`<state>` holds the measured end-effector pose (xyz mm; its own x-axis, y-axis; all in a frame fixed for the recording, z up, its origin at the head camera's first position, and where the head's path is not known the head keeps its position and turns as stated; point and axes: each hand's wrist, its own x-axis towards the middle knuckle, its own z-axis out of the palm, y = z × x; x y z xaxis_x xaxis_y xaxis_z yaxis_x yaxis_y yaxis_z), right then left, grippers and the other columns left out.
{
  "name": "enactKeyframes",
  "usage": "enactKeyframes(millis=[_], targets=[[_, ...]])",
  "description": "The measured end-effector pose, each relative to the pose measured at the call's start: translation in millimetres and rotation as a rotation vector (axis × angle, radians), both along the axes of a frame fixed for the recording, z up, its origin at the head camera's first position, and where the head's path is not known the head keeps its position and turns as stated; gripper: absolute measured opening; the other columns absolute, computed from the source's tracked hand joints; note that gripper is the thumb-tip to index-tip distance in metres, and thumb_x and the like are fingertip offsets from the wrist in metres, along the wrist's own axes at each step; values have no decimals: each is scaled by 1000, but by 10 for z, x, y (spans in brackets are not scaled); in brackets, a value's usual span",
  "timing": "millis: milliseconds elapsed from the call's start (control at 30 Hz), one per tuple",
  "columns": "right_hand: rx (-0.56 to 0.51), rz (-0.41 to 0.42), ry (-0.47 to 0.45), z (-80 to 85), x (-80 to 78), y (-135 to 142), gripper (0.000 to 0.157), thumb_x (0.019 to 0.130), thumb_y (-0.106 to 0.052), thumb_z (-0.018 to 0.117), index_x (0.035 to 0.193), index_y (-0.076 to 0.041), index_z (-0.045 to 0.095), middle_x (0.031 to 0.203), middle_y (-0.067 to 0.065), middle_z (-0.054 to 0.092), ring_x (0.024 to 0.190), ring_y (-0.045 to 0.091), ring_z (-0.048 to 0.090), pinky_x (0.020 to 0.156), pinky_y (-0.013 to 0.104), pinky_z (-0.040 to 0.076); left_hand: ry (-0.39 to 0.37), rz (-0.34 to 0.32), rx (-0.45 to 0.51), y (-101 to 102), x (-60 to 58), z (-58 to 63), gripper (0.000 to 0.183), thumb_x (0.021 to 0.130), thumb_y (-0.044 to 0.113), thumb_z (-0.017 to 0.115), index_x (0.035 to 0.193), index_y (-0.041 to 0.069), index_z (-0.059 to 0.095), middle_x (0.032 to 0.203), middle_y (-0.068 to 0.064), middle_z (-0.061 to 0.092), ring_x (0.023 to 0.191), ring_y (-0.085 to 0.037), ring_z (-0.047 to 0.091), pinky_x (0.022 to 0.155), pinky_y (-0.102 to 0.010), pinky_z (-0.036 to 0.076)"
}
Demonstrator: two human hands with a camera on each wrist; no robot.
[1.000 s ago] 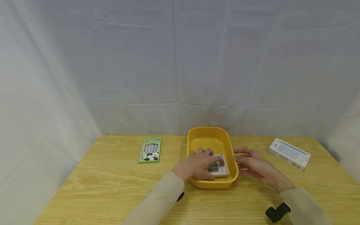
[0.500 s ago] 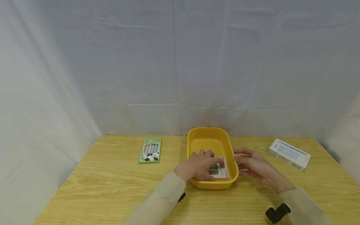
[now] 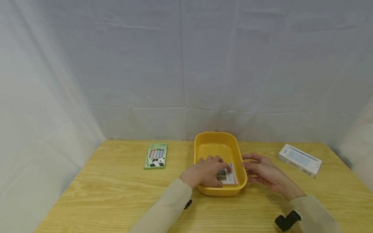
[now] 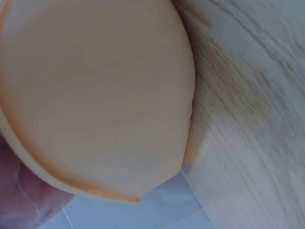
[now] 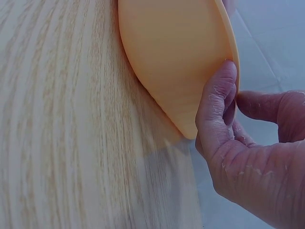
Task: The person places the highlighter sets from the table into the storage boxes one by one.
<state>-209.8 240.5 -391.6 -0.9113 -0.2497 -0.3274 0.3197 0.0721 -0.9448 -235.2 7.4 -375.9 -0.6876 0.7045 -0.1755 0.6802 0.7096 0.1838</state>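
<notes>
A white windowed box point(image 3: 232, 179) sits in the near end of the yellow plastic tray point(image 3: 220, 192), its edges gripped by the arched left hand point(image 3: 205, 173), seemingly for control. Loosely spread, the right hand point(image 3: 266, 174) touches the tray's outer wall, probably bracing it; a panda-printed marker pack point(image 3: 155, 156) and white carton point(image 3: 300, 160) lie apart on the desk point(image 3: 116, 194).

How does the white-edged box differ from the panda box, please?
The white-edged box is inside the yellow tray; the panda box lies on the wooden table. The left hand partly covers the white-edged box, while the panda box is uncovered. The white-edged box has a white border; the panda box is mainly green. Both seem rectangular.
</notes>
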Motion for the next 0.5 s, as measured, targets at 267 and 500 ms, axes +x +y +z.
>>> enactKeyframes(millis=[267,500], targets=[[16,-15,-10,3,-4,-11,59,93,-23,58,141,-3,30,122,15,59,94,23,66,79,37,57,118,25,105,-62,11,57,47,90,38,58,135,39,44,144,6,42,131,-21,40,103,-50,36],[23,-18,-7,-5,-6,-13,58,94,-23,57,141,-3,30,118,14,61,93,22,66,79,36,57,255,4,218,-149,17,100,46,93,32,55,137,34,44,143,3,45,130,-21,43,101,-49,38]])
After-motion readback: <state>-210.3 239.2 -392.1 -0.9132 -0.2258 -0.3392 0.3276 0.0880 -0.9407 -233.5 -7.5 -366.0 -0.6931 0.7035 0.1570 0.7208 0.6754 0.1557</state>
